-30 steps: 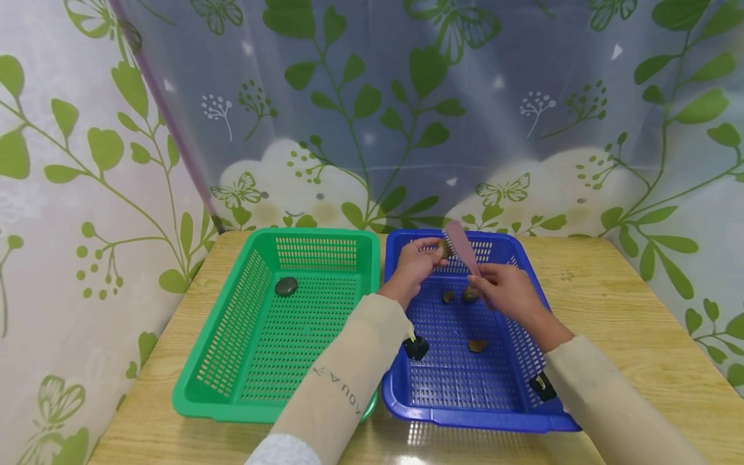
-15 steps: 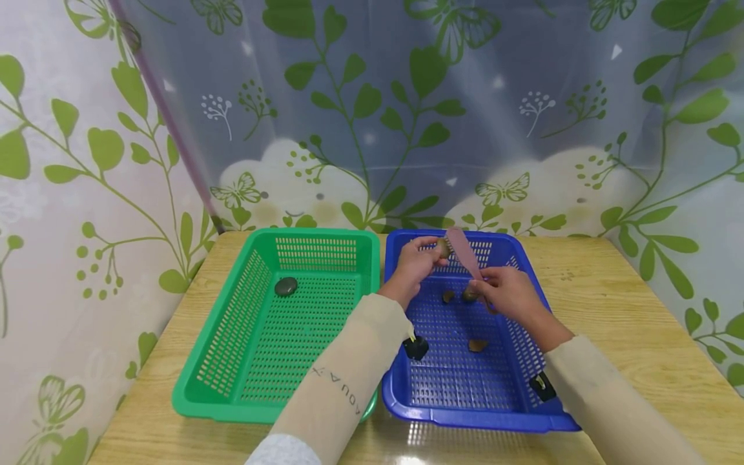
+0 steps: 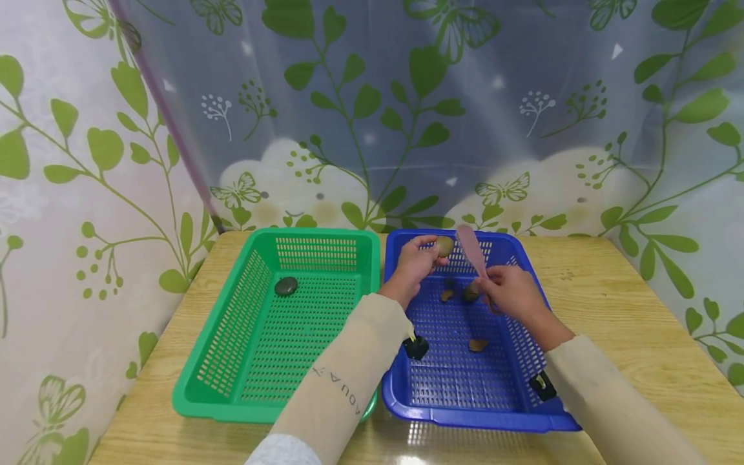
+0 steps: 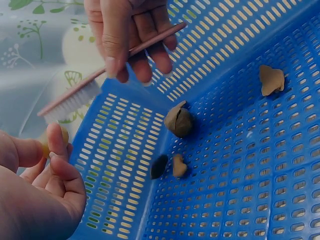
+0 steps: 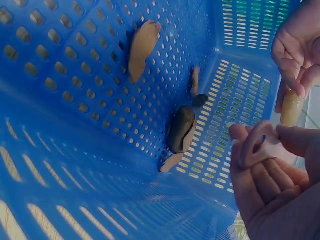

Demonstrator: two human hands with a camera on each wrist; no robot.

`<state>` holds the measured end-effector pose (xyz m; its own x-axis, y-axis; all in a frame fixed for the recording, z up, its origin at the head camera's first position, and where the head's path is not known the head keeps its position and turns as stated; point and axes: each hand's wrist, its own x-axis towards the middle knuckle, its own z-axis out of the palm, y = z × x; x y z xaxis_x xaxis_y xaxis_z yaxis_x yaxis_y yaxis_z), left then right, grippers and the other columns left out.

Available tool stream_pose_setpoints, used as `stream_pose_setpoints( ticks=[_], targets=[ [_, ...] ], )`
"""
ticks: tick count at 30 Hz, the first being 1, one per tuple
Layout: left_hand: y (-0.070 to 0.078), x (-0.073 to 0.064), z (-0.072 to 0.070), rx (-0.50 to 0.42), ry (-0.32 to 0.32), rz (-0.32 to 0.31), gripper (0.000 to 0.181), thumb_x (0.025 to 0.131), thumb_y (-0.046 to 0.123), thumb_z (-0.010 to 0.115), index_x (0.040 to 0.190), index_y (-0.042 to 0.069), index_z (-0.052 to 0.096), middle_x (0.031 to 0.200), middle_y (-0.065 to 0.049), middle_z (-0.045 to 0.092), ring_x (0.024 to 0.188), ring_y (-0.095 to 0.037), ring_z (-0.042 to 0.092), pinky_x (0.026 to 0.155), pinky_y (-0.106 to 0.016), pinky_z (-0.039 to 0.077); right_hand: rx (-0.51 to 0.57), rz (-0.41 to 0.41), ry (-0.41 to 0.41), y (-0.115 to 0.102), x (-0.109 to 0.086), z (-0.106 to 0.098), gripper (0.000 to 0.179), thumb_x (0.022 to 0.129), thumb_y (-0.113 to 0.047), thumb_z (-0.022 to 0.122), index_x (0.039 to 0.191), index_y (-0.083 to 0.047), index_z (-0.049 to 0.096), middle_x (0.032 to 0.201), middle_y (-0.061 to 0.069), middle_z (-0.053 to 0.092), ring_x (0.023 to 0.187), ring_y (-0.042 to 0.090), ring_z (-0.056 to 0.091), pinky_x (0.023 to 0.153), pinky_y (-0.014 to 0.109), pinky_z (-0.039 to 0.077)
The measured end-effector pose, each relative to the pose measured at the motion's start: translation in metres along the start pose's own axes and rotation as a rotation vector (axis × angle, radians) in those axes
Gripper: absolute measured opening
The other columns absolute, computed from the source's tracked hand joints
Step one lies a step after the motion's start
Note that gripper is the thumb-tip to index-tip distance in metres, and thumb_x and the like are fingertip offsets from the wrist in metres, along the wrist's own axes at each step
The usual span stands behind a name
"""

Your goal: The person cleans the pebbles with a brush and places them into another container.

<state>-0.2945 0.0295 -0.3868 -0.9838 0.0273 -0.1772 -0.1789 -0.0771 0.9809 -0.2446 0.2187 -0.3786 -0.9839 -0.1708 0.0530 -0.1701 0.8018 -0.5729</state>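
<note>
Stone (image 3: 445,246) sits pinched in my left grip (image 3: 414,263) above the blue basket (image 3: 465,417); just right of it slants the brush (image 3: 471,250), its handle pinched in my right grip (image 3: 511,294).

Beige left sleeve (image 3: 343,361), lower centre, dark lettering (image 3: 338,390) across; light grey cloth (image 3: 283,451), bottom edge. Right sleeve (image 3: 616,394), lower right, beige too.

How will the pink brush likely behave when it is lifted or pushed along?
The pink brush is probably stiff, since its handle looks straight in the left wrist view. It is likely light for its length, as it looks thin edge-on there. Rolling seems unlikely with its flat shape, though the fine white bristles might bend under pressure.
</note>
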Motion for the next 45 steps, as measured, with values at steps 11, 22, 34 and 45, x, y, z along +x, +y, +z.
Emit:
stream_pose_setpoints(
  ticks=[11, 22, 34, 45],
  targets=[
    [-0.0015, 0.0007, 0.0003, 0.015, -0.025, -0.001, 0.029, 0.099, 0.013, 0.055, 0.127, 0.008, 0.062, 0.09, -0.006, 0.071, 0.072, -0.008, 0.063, 0.061, -0.021, 0.042, 0.117, -0.066, -0.018, -0.0023, 0.0034, 0.0069, 0.028, 0.1, -0.023, 0.056, 0.11, 0.002, 0.063, 0.074, 0.006, 0.068, 0.056, 0.016, 0.056, 0.051, 0.031, 0.046],
    [-0.0029, 0.0025, 0.0012, 0.061, -0.09, 0.05, 0.031, 0.098, 0.008, 0.057, 0.129, 0.005, 0.062, 0.109, -0.01, 0.071, 0.081, -0.012, 0.066, 0.059, -0.019, 0.041, 0.094, -0.1, -0.009, -0.0011, 0.0037, 0.0066, 0.025, 0.099, -0.023, 0.057, 0.106, -0.001, 0.067, 0.084, 0.013, 0.073, 0.062, 0.015, 0.061, 0.053, 0.031, 0.048],
    [-0.0032, 0.0017, 0.0001, 0.036, -0.1, 0.047, 0.032, 0.099, 0.007, 0.054, 0.131, 0.003, 0.059, 0.113, -0.013, 0.069, 0.082, -0.013, 0.066, 0.059, -0.019, 0.039, 0.051, -0.011, -0.017, -0.0007, 0.0012, 0.002, 0.027, 0.1, -0.023, 0.056, 0.1, 0.001, 0.068, 0.075, 0.008, 0.07, 0.06, 0.015, 0.06, 0.054, 0.031, 0.048],
    [-0.0001, 0.003, 0.0038, -0.028, -0.147, -0.028, 0.034, 0.101, 0.013, 0.053, 0.133, 0.003, 0.058, 0.108, -0.013, 0.07, 0.073, -0.007, 0.063, 0.064, -0.019, 0.05, 0.096, -0.028, 0.006, -0.0018, 0.0019, 0.002, 0.032, 0.101, -0.026, 0.055, 0.112, 0.002, 0.064, 0.084, 0.015, 0.072, 0.064, 0.017, 0.062, 0.054, 0.031, 0.047]
  ],
)
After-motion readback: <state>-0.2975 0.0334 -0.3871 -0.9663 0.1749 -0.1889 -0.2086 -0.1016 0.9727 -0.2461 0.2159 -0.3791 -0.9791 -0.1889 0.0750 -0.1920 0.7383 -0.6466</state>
